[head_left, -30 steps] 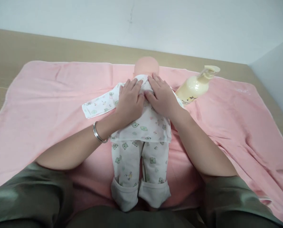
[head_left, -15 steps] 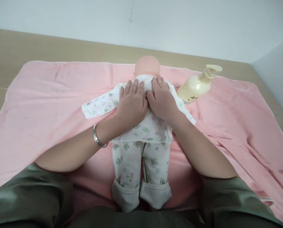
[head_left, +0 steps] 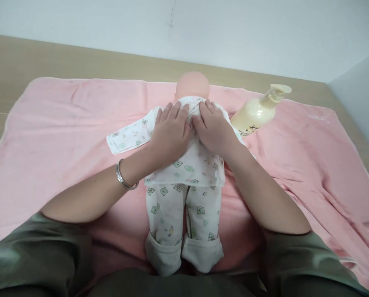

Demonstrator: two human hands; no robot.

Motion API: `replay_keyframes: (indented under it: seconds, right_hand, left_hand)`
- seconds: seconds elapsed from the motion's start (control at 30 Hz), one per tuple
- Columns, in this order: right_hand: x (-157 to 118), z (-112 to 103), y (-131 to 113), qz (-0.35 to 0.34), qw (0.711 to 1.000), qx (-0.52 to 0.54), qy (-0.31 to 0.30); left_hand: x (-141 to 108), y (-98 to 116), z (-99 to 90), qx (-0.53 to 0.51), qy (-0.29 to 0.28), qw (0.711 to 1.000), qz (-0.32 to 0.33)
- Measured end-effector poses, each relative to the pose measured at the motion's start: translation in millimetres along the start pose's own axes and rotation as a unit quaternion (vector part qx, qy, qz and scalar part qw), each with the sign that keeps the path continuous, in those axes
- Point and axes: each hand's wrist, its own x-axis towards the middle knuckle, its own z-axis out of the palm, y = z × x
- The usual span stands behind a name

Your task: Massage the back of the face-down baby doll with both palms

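Observation:
A baby doll (head_left: 192,84) lies face down, its bald head pointing away from me. It wears a white long-sleeved top (head_left: 199,165) with green animal prints and matching trousers (head_left: 203,210) with rolled cuffs. My left hand (head_left: 172,134) rests flat on the left side of the doll's upper back, fingers extended. On the right side, my right hand (head_left: 215,130) lies flat too, its thumb close to the left one. Both palms touch the top's cloth and hold nothing. The doll's left-side sleeve stretches out sideways; my right wrist and forearm hide most of the other sleeve.
Beneath the doll is a pink blanket (head_left: 63,165), wrinkled at the right. A pale yellow pump bottle (head_left: 254,115) stands tilted in view beside the doll's right shoulder. The wooden table (head_left: 79,57) meets a white wall (head_left: 234,37) behind.
My hands have shifted slightly outward on the doll's back, and the left forearm has moved a little left. The doll and bottle stay in place.

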Motion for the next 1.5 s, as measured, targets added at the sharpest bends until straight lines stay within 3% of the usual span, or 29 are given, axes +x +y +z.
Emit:
replay_keyframes:
  seconds: [0.17,0.37,0.5,0.63,0.8,1.03,1.17,1.37,1.5]
  right_hand:
    - [13.6,4.4,16.5,0.018,1.0,0.011,0.02]
    - [-20.5,7.9,-16.9,-0.005,0.997,-0.067,0.026]
    - [-33.0,6.8,-29.9,-0.035,0.996,-0.076,0.027]
    - [-16.1,2.3,-15.8,-0.002,1.0,-0.028,-0.004]
    - [5.7,-0.9,0.2,0.026,1.0,0.003,0.004]
    - [-20.3,-9.8,-22.2,-0.024,0.993,-0.104,-0.049]
    - [-34.3,-7.5,-35.9,-0.046,0.99,-0.126,-0.042]
    - [-8.8,-0.6,-22.4,0.021,0.999,-0.023,-0.034]
    - [3.1,3.9,-10.6,0.029,1.0,0.009,-0.003]
  left_hand:
    - [-19.0,13.1,6.4,0.002,0.014,0.999,0.043]
    - [6.0,-6.4,5.0,-0.072,0.029,0.996,-0.048]
    - [19.8,-18.1,4.0,-0.095,0.054,0.993,-0.042]
    - [8.2,-9.9,6.8,-0.071,0.048,0.995,-0.045]
    - [-12.2,9.6,6.9,-0.04,0.019,0.999,0.001]
    - [17.9,-10.9,-0.8,-0.072,0.026,0.993,-0.086]
    - [22.8,-16.9,2.2,-0.065,0.057,0.993,-0.079]
    - [18.3,-16.1,5.5,-0.046,0.06,0.994,-0.077]
    - [19.5,-19.3,6.4,-0.044,0.065,0.995,-0.067]
